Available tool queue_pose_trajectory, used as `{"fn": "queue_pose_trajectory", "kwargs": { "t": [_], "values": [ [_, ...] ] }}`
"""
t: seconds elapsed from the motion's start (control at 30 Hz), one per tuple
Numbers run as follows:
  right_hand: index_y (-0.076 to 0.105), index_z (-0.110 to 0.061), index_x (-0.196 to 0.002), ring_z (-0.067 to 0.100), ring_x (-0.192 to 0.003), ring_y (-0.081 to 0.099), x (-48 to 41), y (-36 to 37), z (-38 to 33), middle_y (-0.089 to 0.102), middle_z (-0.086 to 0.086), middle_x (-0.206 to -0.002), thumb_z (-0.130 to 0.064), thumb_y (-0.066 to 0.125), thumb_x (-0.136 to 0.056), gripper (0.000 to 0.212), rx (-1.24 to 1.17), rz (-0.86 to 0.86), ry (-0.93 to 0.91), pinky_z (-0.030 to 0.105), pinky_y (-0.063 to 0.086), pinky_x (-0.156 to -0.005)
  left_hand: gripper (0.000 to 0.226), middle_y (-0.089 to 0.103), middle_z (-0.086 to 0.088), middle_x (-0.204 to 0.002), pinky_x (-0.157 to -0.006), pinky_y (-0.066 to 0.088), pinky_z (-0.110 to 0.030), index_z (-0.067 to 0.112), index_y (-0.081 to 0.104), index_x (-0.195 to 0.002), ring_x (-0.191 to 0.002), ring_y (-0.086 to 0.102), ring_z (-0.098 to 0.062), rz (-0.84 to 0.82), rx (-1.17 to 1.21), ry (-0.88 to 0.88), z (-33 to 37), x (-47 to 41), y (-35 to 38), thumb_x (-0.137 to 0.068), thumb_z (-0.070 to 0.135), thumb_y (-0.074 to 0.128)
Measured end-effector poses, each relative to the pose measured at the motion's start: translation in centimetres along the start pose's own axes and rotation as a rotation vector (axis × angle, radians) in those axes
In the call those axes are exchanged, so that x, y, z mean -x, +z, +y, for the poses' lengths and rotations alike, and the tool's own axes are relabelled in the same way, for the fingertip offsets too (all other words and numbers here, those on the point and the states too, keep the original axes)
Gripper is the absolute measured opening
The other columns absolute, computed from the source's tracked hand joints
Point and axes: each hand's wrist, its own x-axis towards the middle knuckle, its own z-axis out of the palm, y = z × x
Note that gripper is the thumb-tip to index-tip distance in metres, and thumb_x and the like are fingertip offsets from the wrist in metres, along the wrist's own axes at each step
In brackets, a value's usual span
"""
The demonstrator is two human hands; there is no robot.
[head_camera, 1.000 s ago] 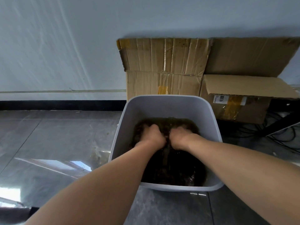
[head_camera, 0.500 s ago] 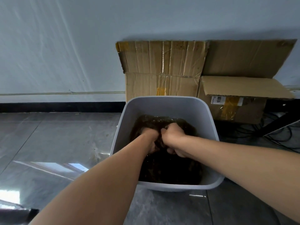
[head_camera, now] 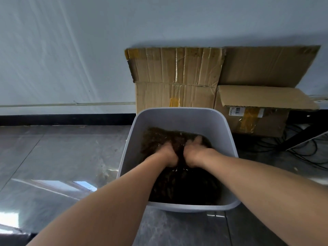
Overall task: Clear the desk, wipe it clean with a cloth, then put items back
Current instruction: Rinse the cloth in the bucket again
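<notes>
Dim daylight (floor glare (head_camera: 53,189), wide-angle warp)

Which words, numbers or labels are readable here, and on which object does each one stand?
Barcode sticker on the small cardboard box: there is print, but it is too small and blurred to read.
Flattened cardboard, tub, cloth: no text visible.

Item, cloth (head_camera: 159,139): dark, sunk in murky water in the bin (head_camera: 179,110); I cannot make out its edges or its full extent.
Item, left hand (head_camera: 168,153) and right hand (head_camera: 195,153): fingertips buried in the cloth, grip unreadable to me.
Both forearms: cut off by the bottom edge.
Print on the box label (head_camera: 235,110): too small to read.
At right, cables (head_camera: 310,153): cut off by the edge.
</notes>
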Motion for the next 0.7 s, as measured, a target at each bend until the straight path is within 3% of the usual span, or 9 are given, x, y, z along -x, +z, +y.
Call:
{"fn": "queue_pose_trajectory", "kwargs": {
  "t": [0.07, 0.13, 0.2, 0.27, 0.4, 0.47, 0.53, 0.63, 0.7],
  "values": [
    [0.014, 0.006, -0.153, 0.044, -0.146, 0.021, -0.3, 0.2, 0.2, 0.01, 0.029, -0.16, -0.013, 0.041, -0.102, 0.061, 0.002, -0.011, -0.041, 0.049, 0.02, -0.12, 0.077, 0.043, -0.013, -0.147, -0.112, 0.038, -0.04, 0.016, 0.028, -0.15, -0.133, 0.045, -0.031, -0.034, -0.078, 0.03, -0.5, -0.8, 0.7, -0.086, 0.029, 0.069],
    [0.036, 0.005, -0.147, 0.037, -0.142, 0.034, -1.0, 0.5, 0.2, 0.033, 0.024, -0.154, -0.013, 0.047, -0.1, 0.051, -0.071, -0.058, -0.044, 0.045, 0.027, -0.118, 0.074, 0.043, -0.011, -0.148, -0.11, 0.04, -0.041, 0.017, 0.031, -0.15, -0.133, 0.045, -0.031, -0.077, -0.011, -0.009, -0.3, -0.5, 0.7, -0.088, 0.036, 0.066],
    [0.055, -0.001, -0.131, 0.033, -0.125, 0.052, -1.2, 0.3, 0.2, 0.055, 0.019, -0.132, -0.009, 0.056, -0.094, 0.038, -0.13, -0.089, -0.063, 0.035, 0.044, -0.099, 0.042, 0.057, -0.013, -0.129, -0.092, 0.053, -0.037, 0.01, 0.051, -0.134, -0.116, 0.058, -0.03, -0.166, 0.26, -0.034, -0.5, -0.5, 0.4, -0.097, 0.03, 0.058],
    [0.061, -0.005, -0.118, 0.029, -0.109, 0.06, -0.9, -0.1, 0.0, 0.062, 0.014, -0.115, -0.009, 0.061, -0.092, 0.027, -0.225, -0.051, -0.09, 0.031, 0.047, -0.083, 0.018, 0.065, -0.014, -0.095, -0.068, 0.059, -0.035, 0.004, 0.063, -0.103, -0.082, 0.064, -0.026, -0.277, 0.605, -0.118, -0.2, 0.7, -0.4, -0.102, 0.014, 0.049],
    [0.058, -0.004, -0.103, 0.029, -0.075, 0.062, -0.1, -0.1, -1.1, 0.064, 0.015, -0.096, -0.014, 0.048, -0.098, 0.014, -0.641, 0.071, -0.008, 0.03, 0.047, -0.052, 0.024, 0.059, -0.011, -0.072, -0.053, 0.047, -0.029, 0.005, 0.058, -0.081, -0.061, 0.056, -0.022, -0.262, 0.644, -0.115, 0.6, 0.9, -0.8, -0.1, 0.006, 0.043],
    [0.054, -0.005, -0.098, 0.025, -0.057, 0.053, 0.3, 0.1, -1.4, 0.059, 0.015, -0.083, -0.021, 0.036, -0.103, 0.024, -0.781, 0.041, 0.073, 0.022, 0.036, -0.038, 0.027, 0.056, -0.012, -0.068, -0.045, 0.042, -0.024, 0.006, 0.054, -0.079, -0.055, 0.053, -0.022, -0.158, 0.664, -0.128, 0.7, 0.8, -0.8, -0.101, 0.004, 0.039],
    [0.054, -0.006, -0.094, 0.021, -0.048, 0.045, 0.6, -0.1, -1.2, 0.055, 0.013, -0.073, -0.023, 0.031, -0.104, 0.03, -0.831, 0.007, 0.104, 0.017, 0.031, -0.033, 0.03, 0.052, -0.011, -0.061, -0.039, 0.034, -0.019, 0.008, 0.05, -0.076, -0.05, 0.048, -0.02, -0.169, 0.73, -0.101, 0.7, 0.7, -0.7, -0.1, 0.002, 0.035],
    [0.055, -0.004, -0.097, 0.023, -0.05, 0.05, 0.7, -1.1, 0.0, 0.055, 0.015, -0.075, -0.016, 0.03, -0.103, 0.028, -0.833, 0.061, 0.133, 0.019, 0.037, -0.032, 0.037, 0.041, -0.002, -0.047, -0.033, 0.023, -0.012, 0.013, 0.045, -0.066, -0.037, 0.036, -0.009, -0.324, 0.827, -0.055, 1.2, 0.9, -1.4, -0.099, -0.002, 0.038],
    [0.054, -0.002, -0.099, 0.026, -0.066, 0.056, 0.9, -2.3, 0.6, 0.056, 0.014, -0.082, -0.012, 0.037, -0.102, 0.02, -0.798, 0.088, 0.125, 0.027, 0.048, -0.046, 0.031, 0.042, -0.002, -0.057, -0.041, 0.028, -0.016, 0.013, 0.048, -0.071, -0.043, 0.038, -0.006, -0.428, 0.81, -0.018, 1.1, 0.8, -2.1, -0.098, -0.001, 0.043]
  ]
}}
